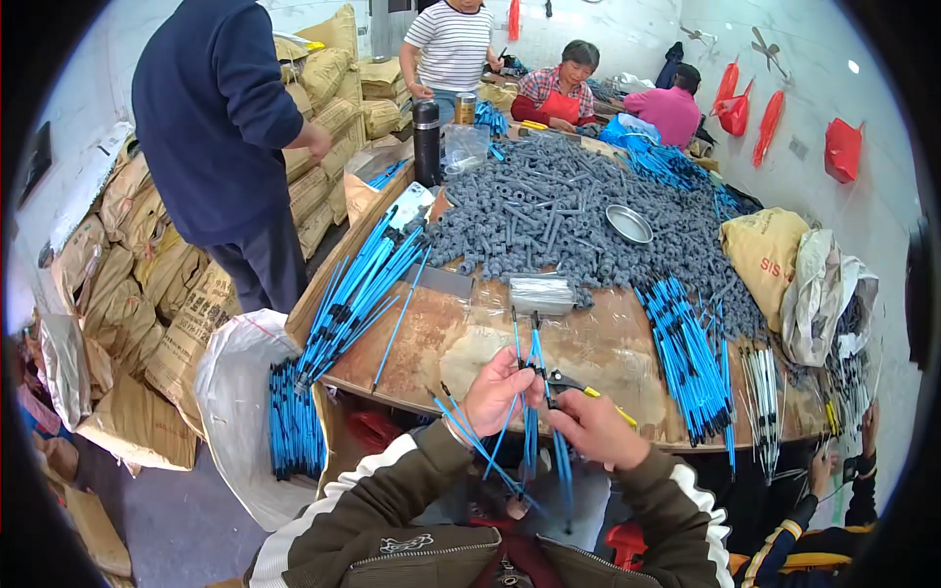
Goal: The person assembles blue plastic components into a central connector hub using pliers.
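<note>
Head view: the left hand is closed on a bunch of blue rods held just over the table edge. The right hand grips pliers, whose tip meets the rods.

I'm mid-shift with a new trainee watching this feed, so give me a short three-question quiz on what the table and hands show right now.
1. True or false: the left hand holds a bunch of blue rods.
2. What lies on top of the grey tube pile? A) a shallow metal dish B) a red bag C) a hammer
3. Which tool does the right hand grip, and what colour are its handles?

Key
1. True: the rods pass through its fingers and hang below the table edge.
2. A: the metal dish sits on the pile.
3. Small pliers with yellow handles, nose at the rod tops.
</note>
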{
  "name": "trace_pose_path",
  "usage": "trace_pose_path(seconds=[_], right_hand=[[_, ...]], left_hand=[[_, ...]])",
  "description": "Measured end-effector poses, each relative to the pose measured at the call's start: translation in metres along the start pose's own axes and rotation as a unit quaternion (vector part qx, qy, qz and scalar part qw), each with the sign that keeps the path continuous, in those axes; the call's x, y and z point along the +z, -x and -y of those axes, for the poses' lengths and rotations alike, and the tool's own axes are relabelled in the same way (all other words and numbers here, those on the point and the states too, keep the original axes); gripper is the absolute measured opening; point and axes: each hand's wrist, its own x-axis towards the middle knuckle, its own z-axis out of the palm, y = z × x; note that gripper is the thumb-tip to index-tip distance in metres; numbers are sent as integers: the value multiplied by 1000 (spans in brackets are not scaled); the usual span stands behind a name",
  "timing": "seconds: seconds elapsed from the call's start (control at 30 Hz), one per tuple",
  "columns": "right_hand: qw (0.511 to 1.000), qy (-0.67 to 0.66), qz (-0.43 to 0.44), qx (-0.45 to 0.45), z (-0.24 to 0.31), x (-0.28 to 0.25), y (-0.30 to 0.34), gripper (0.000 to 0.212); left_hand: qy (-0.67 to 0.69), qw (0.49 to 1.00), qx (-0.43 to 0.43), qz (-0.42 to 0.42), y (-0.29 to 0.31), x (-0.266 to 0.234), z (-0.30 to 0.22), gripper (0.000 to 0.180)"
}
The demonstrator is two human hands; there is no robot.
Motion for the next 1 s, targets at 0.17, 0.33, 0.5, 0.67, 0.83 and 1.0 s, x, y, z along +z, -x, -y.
trace_pose_path(seconds=[0.17,0.33,0.5,0.67,0.83,1.0], right_hand=[[926,251,-268,88,-117,-67,-37,22],[731,570,-248,280,-216,-95,-17,14],[727,610,-202,241,-216,-86,-26,12],[726,592,-274,219,-200,-96,-28,10],[800,508,-308,84,-115,-87,-43,9],[803,536,-247,82,-83,-75,-50,2]], left_hand=[[82,992,-73,59,3,-24,-9,12],[-4,993,-70,90,10,-7,0,11],[-76,987,-89,106,19,-10,-12,10],[20,976,-158,149,16,-40,-6,12],[50,994,-86,-37,10,-36,-7,14],[24,997,-72,11,1,-45,-8,15]])
